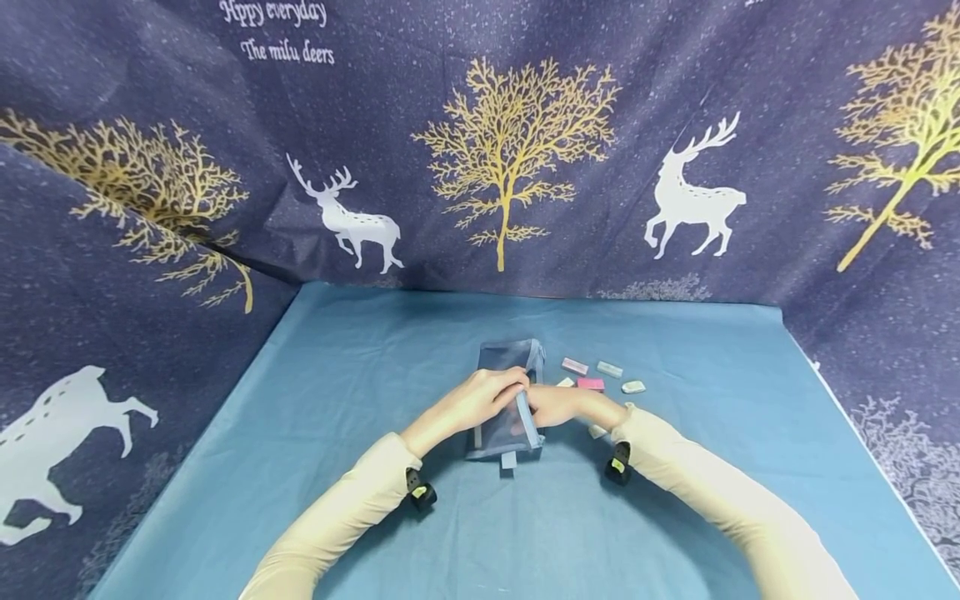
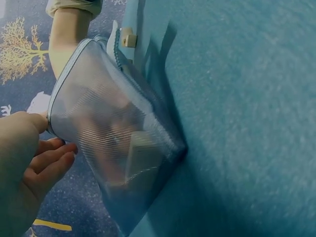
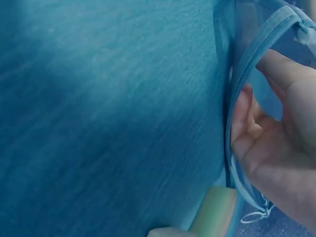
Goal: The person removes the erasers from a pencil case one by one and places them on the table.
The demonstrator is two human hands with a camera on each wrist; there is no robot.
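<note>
A blue mesh zip pouch (image 1: 497, 357) lies on the blue cloth in the head view, its zipped mouth held apart. My left hand (image 1: 491, 390) pinches one edge of that mouth between thumb and fingers. Into the opening reaches my right hand (image 1: 553, 403), its fingers partly curled at the zip edge (image 3: 247, 64) in the right wrist view. Through the mesh, the left wrist view shows a pale block (image 2: 143, 155) inside the pouch near the blurred right fingers. Whether those fingers grip anything is hidden by the mesh.
Right of the pouch lie several small blocks like erasers: a bright pink one (image 1: 591, 384), a pale pink one (image 1: 574, 366), a pale green one (image 1: 610, 369) and a whitish one (image 1: 633, 387). Another (image 1: 597, 431) sits by the right wrist. A deer-print curtain (image 1: 450, 208) hangs behind.
</note>
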